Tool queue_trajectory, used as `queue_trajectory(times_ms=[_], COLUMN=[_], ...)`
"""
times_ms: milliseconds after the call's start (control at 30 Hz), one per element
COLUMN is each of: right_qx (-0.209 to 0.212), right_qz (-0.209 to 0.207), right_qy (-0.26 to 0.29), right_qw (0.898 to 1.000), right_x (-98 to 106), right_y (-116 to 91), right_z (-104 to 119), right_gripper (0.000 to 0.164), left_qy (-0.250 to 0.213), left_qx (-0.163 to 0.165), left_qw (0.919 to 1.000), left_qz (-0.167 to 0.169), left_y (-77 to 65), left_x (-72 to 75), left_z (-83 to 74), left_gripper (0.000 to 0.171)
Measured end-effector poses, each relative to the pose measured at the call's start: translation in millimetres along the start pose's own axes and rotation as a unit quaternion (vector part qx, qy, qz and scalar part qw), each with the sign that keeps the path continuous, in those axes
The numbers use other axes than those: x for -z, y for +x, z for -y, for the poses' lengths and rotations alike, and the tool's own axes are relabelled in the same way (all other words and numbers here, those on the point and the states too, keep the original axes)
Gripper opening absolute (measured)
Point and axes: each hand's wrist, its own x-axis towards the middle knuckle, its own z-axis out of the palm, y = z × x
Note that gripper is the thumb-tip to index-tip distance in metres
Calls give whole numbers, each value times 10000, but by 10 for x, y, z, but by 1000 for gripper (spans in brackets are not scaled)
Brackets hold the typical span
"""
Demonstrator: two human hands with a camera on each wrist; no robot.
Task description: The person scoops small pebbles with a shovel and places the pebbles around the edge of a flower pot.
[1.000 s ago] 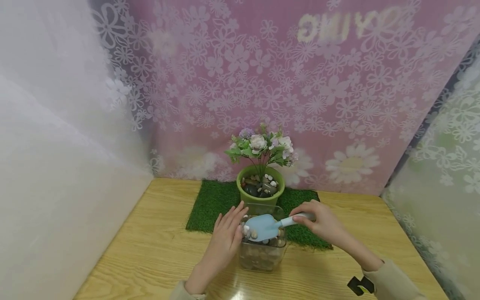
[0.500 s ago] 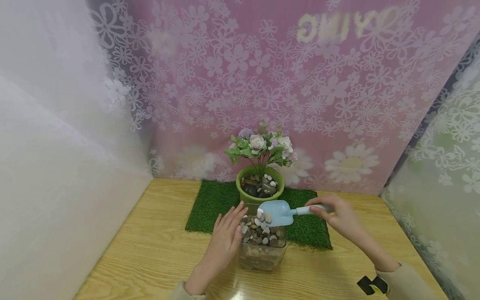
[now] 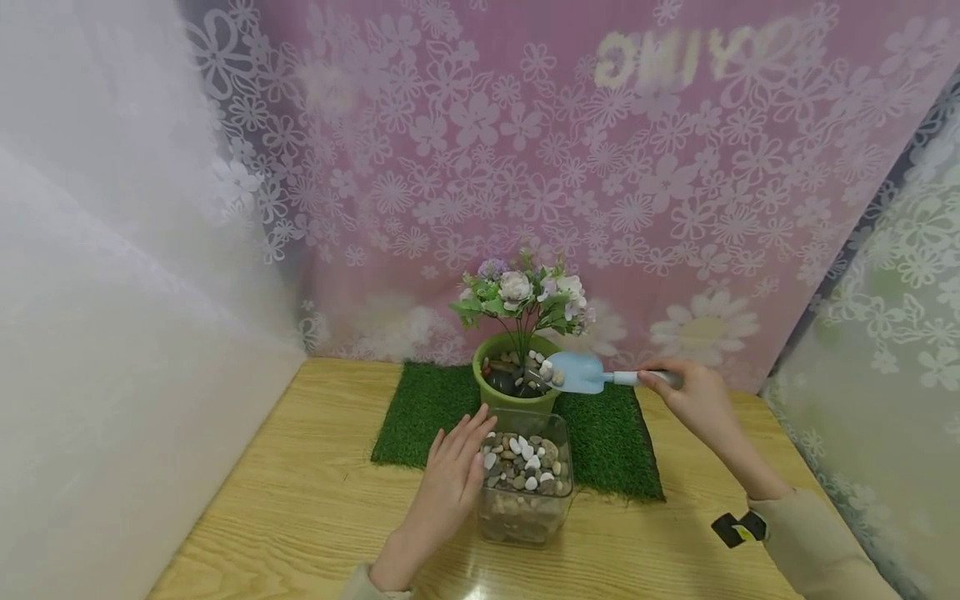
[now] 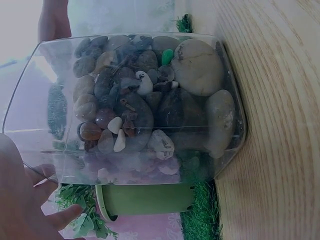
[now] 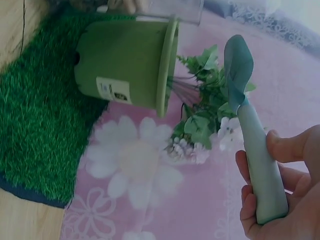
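Note:
My right hand (image 3: 693,400) grips the handle of a light blue trowel (image 3: 577,372), its blade over the right rim of a green flowerpot (image 3: 517,402). Several pebbles (image 3: 552,374) lie at the blade's tip. In the right wrist view, thumb and fingers wrap round the trowel handle (image 5: 262,170). Inside the pot, stones surround the stems of pink, white and purple flowers (image 3: 525,292). My left hand (image 3: 452,483), fingers extended, rests against the left side of a clear plastic box (image 3: 525,521). Pebbles and larger stones (image 4: 197,67) fill much of that box.
A strip of artificial grass (image 3: 615,450) lies under the pot on the wooden table (image 3: 300,508). A pink flowered curtain (image 3: 450,167) hangs close behind the plant. Pale sheets (image 3: 112,292) stand at both sides.
The right hand has lifted the trowel with its pebbles out of the box and carried it away from me, to the flowerpot's rim. The left hand has stayed at the box.

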Motion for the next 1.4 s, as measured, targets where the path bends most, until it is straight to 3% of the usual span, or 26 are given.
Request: queue_trajectory(times_ms=[467,800,1400], right_qx=[41,339,1035], right_qz=[-26,-50,-703], right_qy=[-544,-1073,-1510], right_qw=[9985,9936,9806], right_x=[-172,-220,-187], right_y=[286,349,402], right_z=[-194,-146,-116], right_gripper=[30,22,14], left_qy=[-55,-36,-55], left_qx=[63,142,130], left_qw=[9999,9997,9997], left_qz=[78,187,178], left_y=[-3,-7,-6], left_x=[-11,-4,-9], left_z=[11,9,15], left_gripper=[53,54,55])
